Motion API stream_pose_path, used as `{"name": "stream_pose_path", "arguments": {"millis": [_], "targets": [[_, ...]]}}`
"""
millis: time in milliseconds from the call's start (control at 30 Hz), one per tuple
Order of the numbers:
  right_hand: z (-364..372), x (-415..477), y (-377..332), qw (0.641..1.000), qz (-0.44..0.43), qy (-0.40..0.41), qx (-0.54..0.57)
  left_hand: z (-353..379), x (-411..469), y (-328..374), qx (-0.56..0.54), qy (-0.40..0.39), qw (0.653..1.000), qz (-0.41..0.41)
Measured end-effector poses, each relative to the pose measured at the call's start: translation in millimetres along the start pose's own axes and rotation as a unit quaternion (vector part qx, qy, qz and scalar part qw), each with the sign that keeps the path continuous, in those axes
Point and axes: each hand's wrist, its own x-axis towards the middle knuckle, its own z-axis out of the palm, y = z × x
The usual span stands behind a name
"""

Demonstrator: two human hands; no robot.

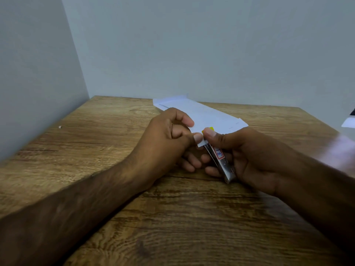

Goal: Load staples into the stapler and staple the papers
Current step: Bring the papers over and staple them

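Note:
A stack of white papers (207, 116) lies on the wooden table (96, 143), stretching away toward the back wall. My left hand (165, 139) pinches the near corner of the papers between thumb and fingers. My right hand (247, 156) grips a metal stapler (222, 160) with a red and white label. Its front end sits over that same paper corner, with my thumb pressing on top. A small yellow part (211, 128) of the stapler shows just past my thumb. The stapler's mouth is hidden by my fingers and the paper.
Grey walls close the table at the back and left. A tiny white scrap (60, 127) lies near the left edge. At the far right edge, a white object (348, 122) is partly cut off, with a blurred white shape (343, 150) near my right forearm.

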Motion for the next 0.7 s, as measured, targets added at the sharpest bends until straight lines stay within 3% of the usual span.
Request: {"name": "stream_pose_path", "arguments": {"millis": [100, 200, 300, 433, 700], "targets": [[0.7, -0.1, -0.4, 0.999, -0.016, 0.026, 0.025, 0.2, -0.6, 4.4, -0.087, 0.004, 0.994, -0.069], [1.9, -1.2, -0.6, 0.999, -0.024, 0.03, 0.036, -3.4, -0.5, 6.0, -0.142, -0.065, 0.976, -0.153], [7.0, -1.0, 1.4, 0.998, -0.028, 0.042, 0.025, -1.8, -2.4, 2.1, -0.12, -0.091, 0.981, -0.119], [7.1, 1.0, 4.6, 0.997, -0.032, 0.074, -0.002, 0.7, -1.8, -1.3, -0.096, -0.057, 0.99, -0.08], [-1.9, -5.3, -2.7, 0.998, -0.017, -0.039, 0.04, -10.2, 2.2, 0.8, -0.156, -0.058, 0.98, -0.109]]}}
